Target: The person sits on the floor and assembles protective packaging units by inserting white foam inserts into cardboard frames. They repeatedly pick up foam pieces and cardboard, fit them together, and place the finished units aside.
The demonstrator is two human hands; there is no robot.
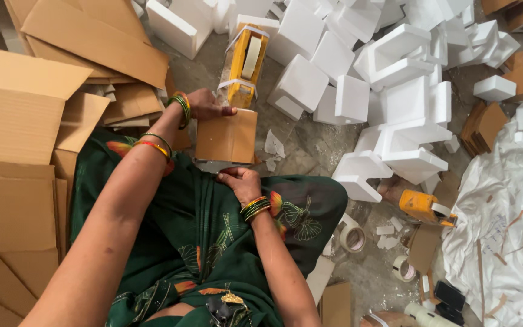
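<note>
A small brown cardboard box lies on the floor in front of my lap. My left hand grips its far edge, thumb laid across the top. It touches the lower end of a yellow tape dispenser that stands against that edge. My right hand holds the box's near edge, fingers curled under. Both wrists wear green and orange bangles. My lap is covered by green patterned cloth.
Flat cardboard sheets are stacked on the left. White foam blocks are piled across the far and right floor. A second yellow tape dispenser, tape rolls and crumpled white plastic sheeting lie at the right.
</note>
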